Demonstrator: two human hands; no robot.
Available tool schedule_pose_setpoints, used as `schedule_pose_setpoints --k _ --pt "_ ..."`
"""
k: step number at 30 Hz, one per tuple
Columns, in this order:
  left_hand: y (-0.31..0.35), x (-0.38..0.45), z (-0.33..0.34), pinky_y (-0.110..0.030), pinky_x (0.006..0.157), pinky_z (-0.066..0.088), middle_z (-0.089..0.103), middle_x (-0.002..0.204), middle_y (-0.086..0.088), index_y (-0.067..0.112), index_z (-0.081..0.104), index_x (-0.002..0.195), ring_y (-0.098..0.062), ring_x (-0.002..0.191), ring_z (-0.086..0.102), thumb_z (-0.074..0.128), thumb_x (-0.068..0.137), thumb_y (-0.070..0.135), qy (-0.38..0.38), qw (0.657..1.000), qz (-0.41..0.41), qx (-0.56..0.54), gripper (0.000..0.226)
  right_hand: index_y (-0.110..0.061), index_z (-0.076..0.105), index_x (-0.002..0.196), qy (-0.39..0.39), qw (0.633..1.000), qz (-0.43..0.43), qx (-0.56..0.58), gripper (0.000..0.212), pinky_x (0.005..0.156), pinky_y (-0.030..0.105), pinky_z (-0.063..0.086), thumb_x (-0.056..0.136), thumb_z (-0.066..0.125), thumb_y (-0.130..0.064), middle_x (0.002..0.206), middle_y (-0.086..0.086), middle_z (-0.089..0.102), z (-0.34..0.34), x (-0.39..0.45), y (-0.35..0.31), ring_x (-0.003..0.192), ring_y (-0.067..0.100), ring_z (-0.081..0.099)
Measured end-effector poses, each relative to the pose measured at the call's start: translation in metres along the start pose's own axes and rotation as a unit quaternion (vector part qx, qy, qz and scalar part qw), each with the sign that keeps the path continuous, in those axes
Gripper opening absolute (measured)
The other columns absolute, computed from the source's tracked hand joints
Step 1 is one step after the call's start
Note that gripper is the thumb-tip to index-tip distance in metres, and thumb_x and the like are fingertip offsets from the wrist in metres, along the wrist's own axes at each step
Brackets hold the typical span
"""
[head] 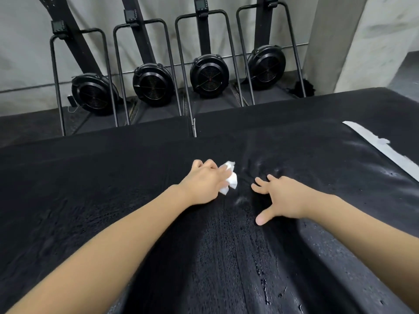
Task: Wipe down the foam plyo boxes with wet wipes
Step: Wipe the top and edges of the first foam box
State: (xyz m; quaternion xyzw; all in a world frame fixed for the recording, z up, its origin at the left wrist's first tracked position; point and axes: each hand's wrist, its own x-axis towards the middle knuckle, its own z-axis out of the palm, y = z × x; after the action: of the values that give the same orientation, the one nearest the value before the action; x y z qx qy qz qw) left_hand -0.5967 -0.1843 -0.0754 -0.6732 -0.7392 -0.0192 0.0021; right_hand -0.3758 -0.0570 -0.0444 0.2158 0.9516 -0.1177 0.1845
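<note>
Foam plyo box [113, 200] fills the lower view, its broad black top spread under both forearms and running away toward the wall; a second box [294, 123] butts against it further off. Its covering looks like textured vinyl, dark and glistening with streaks and beads of moisture, so I judge it slick to the touch and yielding under pressure, bulky but fairly light for its size. It needs bracing, not lifting. The left hand [204, 184] has its fingers curled around a crumpled white wet wipe [231, 179], soft, limp and easily bunched, pressed to the top. The right hand [278, 196] lies just beside it, fingers spread and straight, touching the surface and holding nothing. A strip of pale tape [383, 148] crosses the far right. Four black rowing machines [208, 73] stand upright against the grey wall.
</note>
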Motion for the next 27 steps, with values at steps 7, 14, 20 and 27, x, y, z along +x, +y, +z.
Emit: schedule_pose_setpoints --k 7,14,20,27 --pt "0.055 -0.037 0.000 -0.041 0.096 0.033 0.048 0.129 0.016 0.023 0.052 0.133 -0.017 0.106 0.044 0.043 0.104 0.026 0.044 0.997 0.064 -0.023 0.031 -0.031 0.007 0.160 -0.014 1.000 -0.002 0.018 0.108 0.121 0.057 0.008 0.078 0.067 -0.070 0.166 -0.010 -0.003 0.002 -0.009 0.000 0.154 0.025 -0.005" --pt "0.045 -0.072 0.000 -0.036 0.095 0.030 0.039 0.143 0.028 0.032 0.041 0.148 -0.010 0.106 0.044 0.042 0.107 0.032 0.021 0.992 0.122 -0.002 0.041 -0.037 0.003 0.159 -0.039 0.999 0.004 0.005 0.120 0.122 0.050 0.016 0.069 0.078 -0.065 0.167 -0.007 -0.005 -0.005 -0.008 0.004 0.153 0.027 0.002" --pt "0.052 -0.030 0.009 -0.044 0.089 0.037 0.048 0.138 0.015 0.020 0.047 0.135 -0.018 0.099 0.046 0.043 0.102 0.023 0.044 0.995 -0.044 0.078 0.033 -0.032 0.003 0.160 -0.021 0.999 0.007 -0.027 0.121 0.120 0.056 0.015 0.069 0.075 -0.068 0.167 -0.010 -0.004 0.002 -0.003 0.002 0.154 0.026 -0.003" --pt "0.115 -0.117 0.001 -0.037 0.097 0.028 0.041 0.144 0.025 0.033 0.036 0.149 -0.010 0.099 0.042 0.041 0.103 0.030 0.006 0.992 0.119 -0.049 0.046 -0.034 0.010 0.159 0.017 0.999 0.034 -0.034 0.105 0.113 0.047 0.035 0.079 0.071 -0.062 0.166 -0.016 0.003 0.008 -0.023 -0.010 0.154 0.017 0.002"
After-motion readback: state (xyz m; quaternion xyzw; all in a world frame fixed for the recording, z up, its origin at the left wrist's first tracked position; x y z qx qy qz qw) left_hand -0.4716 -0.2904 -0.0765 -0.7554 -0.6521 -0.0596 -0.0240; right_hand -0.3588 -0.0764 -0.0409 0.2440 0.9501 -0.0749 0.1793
